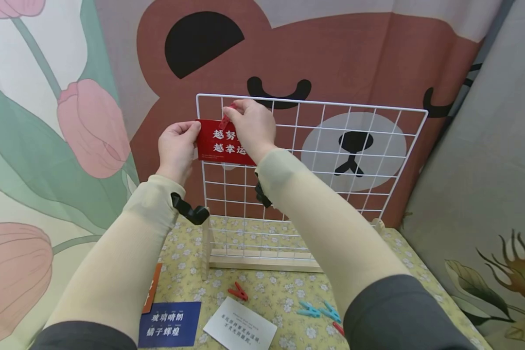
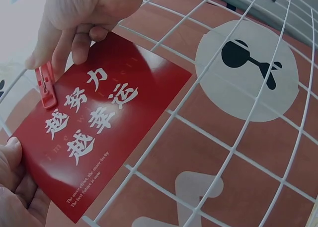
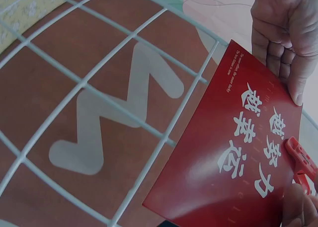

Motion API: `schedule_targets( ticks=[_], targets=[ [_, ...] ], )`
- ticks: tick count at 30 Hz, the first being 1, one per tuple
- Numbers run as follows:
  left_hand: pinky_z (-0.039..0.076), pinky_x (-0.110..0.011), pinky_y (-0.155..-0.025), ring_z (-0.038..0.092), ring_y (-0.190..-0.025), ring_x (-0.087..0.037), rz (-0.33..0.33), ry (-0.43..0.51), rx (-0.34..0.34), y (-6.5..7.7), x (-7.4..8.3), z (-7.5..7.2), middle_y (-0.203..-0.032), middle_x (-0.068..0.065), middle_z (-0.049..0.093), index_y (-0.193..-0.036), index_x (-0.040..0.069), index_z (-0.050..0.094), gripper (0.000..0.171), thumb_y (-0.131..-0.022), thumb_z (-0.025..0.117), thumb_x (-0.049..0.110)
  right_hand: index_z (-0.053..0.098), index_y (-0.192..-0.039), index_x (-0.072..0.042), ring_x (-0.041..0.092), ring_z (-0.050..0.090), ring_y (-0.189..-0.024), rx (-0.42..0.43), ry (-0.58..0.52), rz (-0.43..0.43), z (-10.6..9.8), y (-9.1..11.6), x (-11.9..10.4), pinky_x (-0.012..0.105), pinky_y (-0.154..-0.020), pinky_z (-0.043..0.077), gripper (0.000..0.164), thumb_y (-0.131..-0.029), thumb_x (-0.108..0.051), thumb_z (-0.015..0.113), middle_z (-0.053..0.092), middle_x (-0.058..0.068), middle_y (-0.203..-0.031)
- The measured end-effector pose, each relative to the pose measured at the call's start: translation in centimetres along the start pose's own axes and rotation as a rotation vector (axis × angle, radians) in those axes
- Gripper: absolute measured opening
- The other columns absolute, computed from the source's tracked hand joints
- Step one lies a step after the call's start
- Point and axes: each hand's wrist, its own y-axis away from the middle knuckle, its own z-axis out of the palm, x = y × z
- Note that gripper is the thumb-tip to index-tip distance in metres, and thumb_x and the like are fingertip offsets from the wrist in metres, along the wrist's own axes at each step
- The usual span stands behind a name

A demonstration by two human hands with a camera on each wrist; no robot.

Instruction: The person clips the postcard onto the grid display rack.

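A red card (image 1: pixel 206 151) with white Chinese characters is held flat against the upper left of a white wire grid (image 1: pixel 350 105). My left hand (image 1: pixel 175 148) pinches the card's left edge between thumb and fingers. At the card's top edge, my right hand (image 1: pixel 255 127) pinches a red clothespin (image 2: pixel 46 85). In the left wrist view the clothespin's tip overlaps the card's face. The right wrist view shows the red card (image 3: pixel 208 162) lying in front of the wires, and the clothespin (image 3: pixel 299 155) at its edge. From the head, my right hand covers the card's right part.
The grid stands on a wooden base (image 1: pixel 262 261) on a flowered tablecloth (image 1: pixel 280 284). In front lie a blue card (image 1: pixel 188 321), a white card (image 1: pixel 240 321), a partly hidden orange card (image 1: pixel 153 291), a red clothespin (image 1: pixel 239 291) and blue clothespins (image 1: pixel 309 310). A printed curtain (image 1: pixel 332 48) hangs behind.
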Motion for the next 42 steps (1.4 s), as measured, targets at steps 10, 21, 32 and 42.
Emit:
schedule_targets(
  ticks=[10, 21, 32, 42],
  targets=[
    [0.050, -0.036, -0.090, 0.058, -0.102, -0.020, 0.006, 0.013, -0.002, 0.1, -0.6, -0.4, -0.120, -0.006, 0.060, -0.116, 0.013, 0.063, 0.034, -0.089, 0.066, 0.034, 0.054, -0.138, -0.020, 0.008, 0.054, -0.114, -0.025, -0.111, -0.019, 0.1, 0.9, 0.8, 0.023, -0.088, 0.048, 0.050, -0.093, -0.039, 0.063, 0.059, -0.006, -0.131],
    [0.045, -0.031, -0.097, 0.047, -0.118, -0.016, 0.083, -0.065, -0.004, 1.8, -2.1, -1.8, -0.129, -0.001, 0.049, -0.131, 0.018, 0.049, 0.046, -0.092, 0.061, 0.040, 0.060, -0.132, -0.016, 0.008, 0.058, -0.091, 0.027, -0.101, -0.203, -0.4, 3.5, 4.1, 0.020, -0.076, 0.051, 0.038, -0.096, -0.031, 0.060, 0.065, 0.000, -0.108],
    [0.044, -0.029, -0.088, 0.048, -0.103, -0.014, 0.168, -0.049, 0.031, 5.1, -4.7, -2.8, -0.111, -0.001, 0.052, -0.122, 0.007, 0.056, 0.034, -0.096, 0.060, 0.029, 0.065, -0.124, -0.013, 0.010, 0.057, -0.095, -0.010, -0.134, -0.189, -1.2, 7.8, 8.2, 0.027, -0.075, 0.052, 0.033, -0.097, -0.030, 0.059, 0.066, -0.002, -0.111],
    [0.042, -0.024, -0.072, 0.047, -0.087, -0.014, 0.038, -0.067, -0.119, 9.5, -7.4, -3.8, -0.100, -0.002, 0.051, -0.120, 0.000, 0.055, 0.034, -0.097, 0.059, 0.025, 0.068, -0.119, -0.015, 0.010, 0.059, -0.087, -0.030, -0.129, -0.099, -2.2, 12.4, 12.9, 0.031, -0.070, 0.050, 0.028, -0.095, -0.028, 0.062, 0.066, -0.003, -0.101]
  ],
)
